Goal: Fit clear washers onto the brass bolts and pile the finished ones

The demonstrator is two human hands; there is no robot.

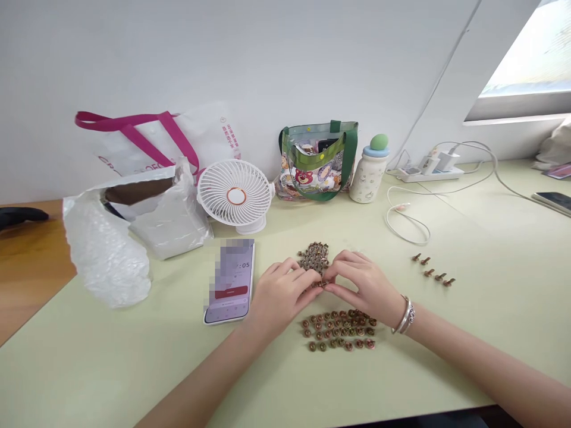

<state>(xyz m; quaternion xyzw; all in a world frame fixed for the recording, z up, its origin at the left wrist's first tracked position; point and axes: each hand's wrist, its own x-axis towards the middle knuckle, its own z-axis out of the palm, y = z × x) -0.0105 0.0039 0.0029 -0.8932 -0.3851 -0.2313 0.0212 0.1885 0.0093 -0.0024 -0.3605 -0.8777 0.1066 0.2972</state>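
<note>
Small metal piece (320,284), brownish, is pinched where the fingertips of both hands meet: the left hand (279,294) and the right hand (363,285) each close their grip on it, just on the near side of the loose pile (314,257). Nearer the person than the pile, rows of like pieces (339,330) lie flat on the table (491,238). Right of the pile, well apart, five screws (432,270) lie in a line. By the look of it, a good share is laid out, but the pile holds plenty more. A phone (231,280) lies left of the pile.

Bare from fingertips to forearm on both sides, with two slim silver bracelets (404,315), one plain and one beaded, worn just behind the right hand (363,286).
</note>
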